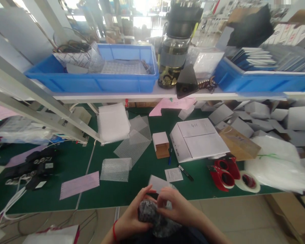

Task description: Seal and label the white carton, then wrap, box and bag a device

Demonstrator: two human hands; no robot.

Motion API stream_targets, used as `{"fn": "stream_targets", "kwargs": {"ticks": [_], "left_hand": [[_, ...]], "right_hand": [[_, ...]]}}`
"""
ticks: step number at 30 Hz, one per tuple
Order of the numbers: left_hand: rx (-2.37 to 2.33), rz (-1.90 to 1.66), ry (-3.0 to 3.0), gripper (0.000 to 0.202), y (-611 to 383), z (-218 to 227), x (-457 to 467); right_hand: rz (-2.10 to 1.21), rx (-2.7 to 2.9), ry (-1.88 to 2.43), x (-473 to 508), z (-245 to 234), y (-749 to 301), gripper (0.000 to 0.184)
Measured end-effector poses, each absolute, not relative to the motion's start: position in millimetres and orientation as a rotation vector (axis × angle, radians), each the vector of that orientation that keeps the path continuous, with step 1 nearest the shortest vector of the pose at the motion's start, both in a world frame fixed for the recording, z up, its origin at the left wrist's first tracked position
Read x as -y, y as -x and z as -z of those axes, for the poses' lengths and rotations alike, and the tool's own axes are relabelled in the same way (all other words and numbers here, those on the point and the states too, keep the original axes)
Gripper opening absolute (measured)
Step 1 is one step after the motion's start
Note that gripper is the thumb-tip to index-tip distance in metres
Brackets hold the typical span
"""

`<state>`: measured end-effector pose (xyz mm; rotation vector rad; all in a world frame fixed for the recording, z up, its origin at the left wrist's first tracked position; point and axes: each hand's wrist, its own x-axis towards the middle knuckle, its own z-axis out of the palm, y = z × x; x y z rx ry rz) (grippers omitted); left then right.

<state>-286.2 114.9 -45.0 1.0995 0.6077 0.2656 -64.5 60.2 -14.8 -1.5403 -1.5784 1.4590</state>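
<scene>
Close to my body, below the table's front edge, a dark item in clear plastic wrap (148, 210) is between my hands. My left hand (132, 217), with a red band at its wrist, is curled around the wrapped item from the left. On its right side my right hand (173, 203) has thumb and fingers pinched at the wrapping. The item's own kind is hidden by the plastic. Just beyond my fingers lies a white sheet or card (159, 183), partly covered by them. A printed slip (174, 175) and a black marker (185, 173) lie past it.
A small open white box (161, 144) stands beside a large white carton (200, 139). Bubble wrap sheets (116, 169) lie left. Red tape dispensers (222, 176) sit right. Above, a shelf (132, 97) carries blue bins (96, 83) and a bottle (173, 51).
</scene>
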Motion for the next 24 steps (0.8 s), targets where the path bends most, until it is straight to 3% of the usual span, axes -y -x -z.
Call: {"fn": "stream_targets", "kwargs": {"ticks": [5,8,12,15,17,21,24], "left_hand": [[-0.724,-0.227,-1.03,0.083,287,55,-117],[-0.855,-0.2,-0.989,0.06,287,70,-118],[-0.919,-0.141,-0.928,0.031,285,83,-120],[-0.923,-0.138,-0.915,0.031,282,86,-120],[-0.917,-0.12,-0.89,0.034,280,86,-120],[-0.893,-0.08,-0.947,0.028,280,75,-126],[-0.769,-0.066,-0.945,0.036,285,63,-134]], "right_hand": [[-1.384,1.459,1.576,-59,28,68,0.015],[-1.227,1.532,1.568,-58,22,68,0.013],[-1.342,1.876,1.35,-53,12,74,0.035],[-1.346,1.946,1.381,-50,22,82,0.017],[-1.395,1.771,1.56,-48,37,87,0.016],[-1.437,1.337,1.931,-45,64,97,0.035],[-1.349,1.24,1.994,-45,74,105,0.04]]}}
